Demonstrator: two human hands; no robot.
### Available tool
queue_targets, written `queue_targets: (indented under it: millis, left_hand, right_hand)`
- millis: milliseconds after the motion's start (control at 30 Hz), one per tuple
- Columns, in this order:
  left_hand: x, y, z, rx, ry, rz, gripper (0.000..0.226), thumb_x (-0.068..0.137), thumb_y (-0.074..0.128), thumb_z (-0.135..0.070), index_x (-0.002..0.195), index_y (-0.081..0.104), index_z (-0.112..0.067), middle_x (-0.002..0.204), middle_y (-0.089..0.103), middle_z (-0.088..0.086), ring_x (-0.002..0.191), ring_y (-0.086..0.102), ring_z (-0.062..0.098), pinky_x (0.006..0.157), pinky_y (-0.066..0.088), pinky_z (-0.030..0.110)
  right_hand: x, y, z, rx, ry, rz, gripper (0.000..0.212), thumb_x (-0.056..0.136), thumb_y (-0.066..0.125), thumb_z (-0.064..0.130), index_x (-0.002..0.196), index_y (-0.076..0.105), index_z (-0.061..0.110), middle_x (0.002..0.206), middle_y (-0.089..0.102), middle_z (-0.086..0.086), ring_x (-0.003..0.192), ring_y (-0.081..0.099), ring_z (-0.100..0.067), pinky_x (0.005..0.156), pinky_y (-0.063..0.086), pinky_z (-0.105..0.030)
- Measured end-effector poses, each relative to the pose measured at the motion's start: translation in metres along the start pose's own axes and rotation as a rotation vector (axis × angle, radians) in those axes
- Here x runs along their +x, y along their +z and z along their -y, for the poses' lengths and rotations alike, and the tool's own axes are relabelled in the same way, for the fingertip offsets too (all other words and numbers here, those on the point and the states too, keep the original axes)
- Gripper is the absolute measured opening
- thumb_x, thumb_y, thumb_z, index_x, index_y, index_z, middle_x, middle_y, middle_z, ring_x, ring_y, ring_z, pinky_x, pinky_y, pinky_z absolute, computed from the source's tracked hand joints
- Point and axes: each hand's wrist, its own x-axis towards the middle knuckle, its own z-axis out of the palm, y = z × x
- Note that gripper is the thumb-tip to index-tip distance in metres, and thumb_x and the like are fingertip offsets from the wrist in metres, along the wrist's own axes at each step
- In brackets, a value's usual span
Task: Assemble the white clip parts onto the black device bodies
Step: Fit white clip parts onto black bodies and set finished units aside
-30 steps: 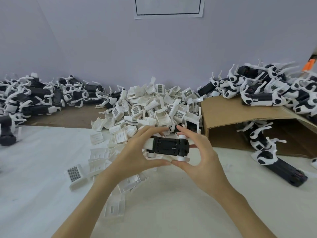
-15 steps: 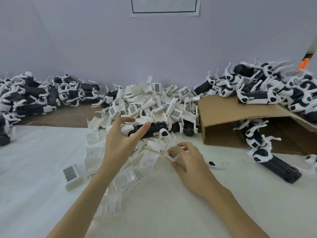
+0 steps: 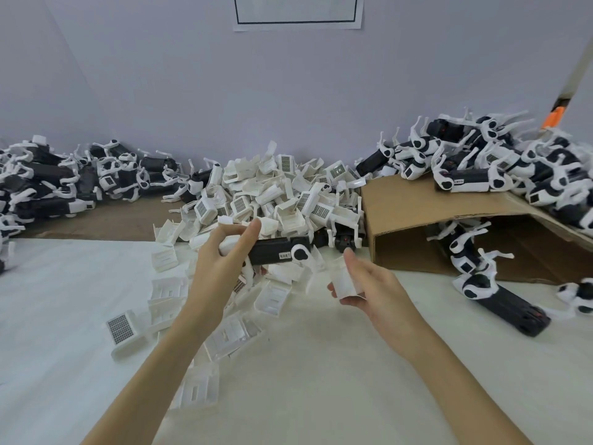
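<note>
My left hand [image 3: 221, 261] had the body [image 3: 278, 251] clamped by its left end, thumb on top, fingers wrapped under and behind. Body's long axis ran roughly level, left to right, free end with the white cap and small label sticking out toward my right hand [image 3: 369, 284]. It was held up off the mat [image 3: 321, 364], just in front of the loose clip pile [image 3: 279, 194]

Right hand was closed on one clip [image 3: 343, 279], thumb on the near face, fingers behind it, index partly extended above. Clip sat upright in that grip; couldn't tell which way its open side faced, too washed out

Key relation: body's free end lay up and to the left of the clip, near but not touching, a clear gap between them. Right hand was the nearer one to that end, so I judged the clip should travel to the body, not the other way

Both forearms came in low from the near edge, wrists slightly cocked inward, palms half facing each other

Next step as I read it: line the clip's channel up with the body's axis, then press on. Risk: wrong orientation, clip jams or goes on skewed

Finished units lay heaped far left [image 3: 64, 184], raw bodies on and under the cardboard [image 3: 417, 203] to the right, by my guess
</note>
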Motion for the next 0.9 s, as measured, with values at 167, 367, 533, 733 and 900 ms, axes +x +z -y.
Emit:
queue_targets:
  millis: [167,367,533,733,900]
  left_hand:
    - [-0.01,0.005,0.0,0.047,0.012,0.29,0.063,0.078,0.065,-0.08,0.106,0.073,-0.024,0.087,0.079,0.009,0.07,0.076,0.021,0.064,0.056,0.022]
    - [-0.018,0.021,0.009,0.208,0.075,0.336,0.056,0.083,0.061,-0.078,0.107,0.073,-0.028,0.08,0.071,0.009,0.068,0.064,0.022,0.066,0.052,0.031]
    - [-0.017,0.021,0.011,0.233,0.075,0.344,0.07,0.078,0.048,-0.09,0.111,0.072,-0.033,0.08,0.062,0.017,0.071,0.053,0.016,0.071,0.043,0.033]
    - [-0.017,0.021,0.013,0.25,0.074,0.309,0.069,0.082,0.025,-0.094,0.106,0.07,-0.047,0.111,0.072,0.002,0.085,0.06,0.015,0.074,0.043,0.018]
    - [-0.015,0.02,0.017,0.284,0.086,0.292,0.07,0.084,0.023,-0.093,0.107,0.069,-0.046,0.1,0.07,0.006,0.076,0.06,0.008,0.068,0.046,0.011]
  right_hand:
    - [-0.001,-0.003,0.004,0.053,0.012,0.048,0.072,0.096,0.058,0.064,0.107,0.071,-0.006,0.095,0.068,-0.019,0.085,0.049,-0.026,0.069,0.036,-0.03]
    - [-0.007,-0.001,0.008,0.145,-0.052,0.136,0.045,0.086,0.073,0.051,0.114,0.079,0.016,0.114,0.07,-0.027,0.082,0.056,-0.02,0.074,0.047,-0.03]
    - [-0.007,-0.001,0.009,0.077,-0.118,0.072,0.034,0.086,0.076,0.048,0.118,0.074,0.039,0.07,0.046,-0.01,0.059,0.039,-0.018,0.053,0.04,-0.026]
    - [-0.008,-0.002,0.007,-0.039,-0.196,0.183,0.041,0.097,0.072,0.032,0.135,0.06,0.043,0.1,0.078,-0.011,0.091,0.074,-0.019,0.078,0.058,-0.027]
    - [-0.011,0.005,0.006,-0.17,-0.278,0.168,0.019,0.1,0.06,0.043,0.118,0.062,0.036,0.102,0.078,-0.006,0.098,0.075,-0.019,0.086,0.056,-0.035]
